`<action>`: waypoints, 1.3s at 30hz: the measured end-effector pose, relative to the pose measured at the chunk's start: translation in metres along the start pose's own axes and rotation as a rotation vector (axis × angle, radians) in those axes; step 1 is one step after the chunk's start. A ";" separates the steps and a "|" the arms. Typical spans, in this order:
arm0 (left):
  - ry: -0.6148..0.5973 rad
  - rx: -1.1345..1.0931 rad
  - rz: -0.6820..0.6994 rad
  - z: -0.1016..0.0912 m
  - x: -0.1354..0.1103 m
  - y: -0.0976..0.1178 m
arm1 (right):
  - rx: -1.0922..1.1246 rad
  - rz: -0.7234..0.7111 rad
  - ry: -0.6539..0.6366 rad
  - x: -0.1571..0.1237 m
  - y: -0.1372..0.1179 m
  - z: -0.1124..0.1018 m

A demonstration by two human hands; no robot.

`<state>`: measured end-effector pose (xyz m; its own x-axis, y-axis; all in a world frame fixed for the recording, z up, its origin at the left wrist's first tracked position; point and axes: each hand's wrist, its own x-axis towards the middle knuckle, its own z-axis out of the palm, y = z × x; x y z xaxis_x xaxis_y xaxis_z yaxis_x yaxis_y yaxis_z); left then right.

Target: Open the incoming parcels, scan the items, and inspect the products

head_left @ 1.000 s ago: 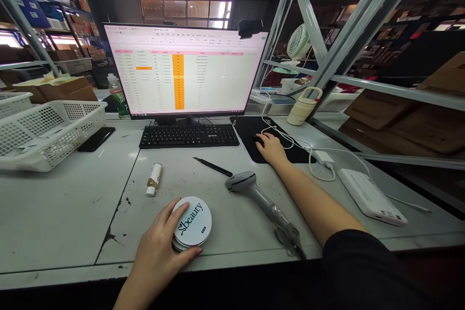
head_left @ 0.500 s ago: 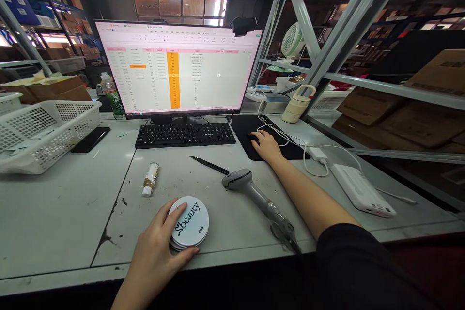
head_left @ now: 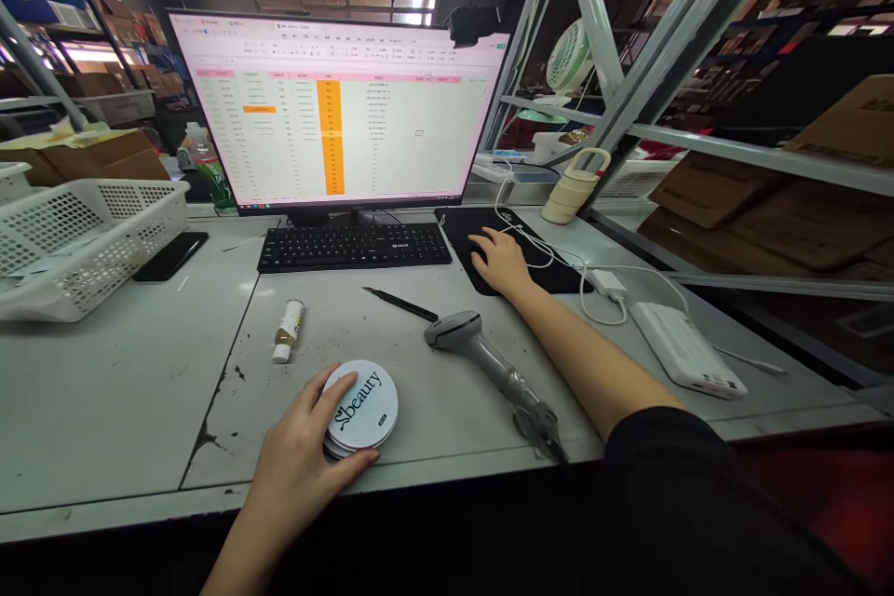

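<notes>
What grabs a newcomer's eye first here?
The large lit monitor at the desk's back, its spreadsheet showing an orange column. Then the round white container lettered "beauty" near the front edge, gripped by the left hand. A grey scanner lies to its right.

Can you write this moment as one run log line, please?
left hand: around round white item; right hand: over black mouse pad; grey scanner: lying on table; monitor: on
</notes>
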<state>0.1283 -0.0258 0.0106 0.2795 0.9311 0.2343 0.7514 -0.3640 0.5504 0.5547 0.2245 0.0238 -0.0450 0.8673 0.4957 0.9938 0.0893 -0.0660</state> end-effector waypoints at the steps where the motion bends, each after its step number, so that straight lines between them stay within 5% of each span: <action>1: -0.003 0.004 0.004 0.000 0.000 -0.001 | 0.005 -0.040 -0.019 0.004 -0.008 0.001; 11: -0.002 -0.016 -0.024 -0.001 0.000 0.000 | 0.030 -0.187 -0.089 0.035 -0.062 0.020; 22: -0.043 -0.056 -0.075 0.000 0.002 0.004 | -0.045 0.159 -0.019 0.002 0.008 0.008; 39: -0.059 -0.059 -0.062 0.002 0.001 0.004 | -0.051 0.166 -0.037 0.000 0.011 0.015</action>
<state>0.1327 -0.0263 0.0108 0.2700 0.9508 0.1519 0.7321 -0.3051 0.6090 0.5637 0.2333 0.0102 0.1172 0.8855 0.4497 0.9918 -0.0808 -0.0993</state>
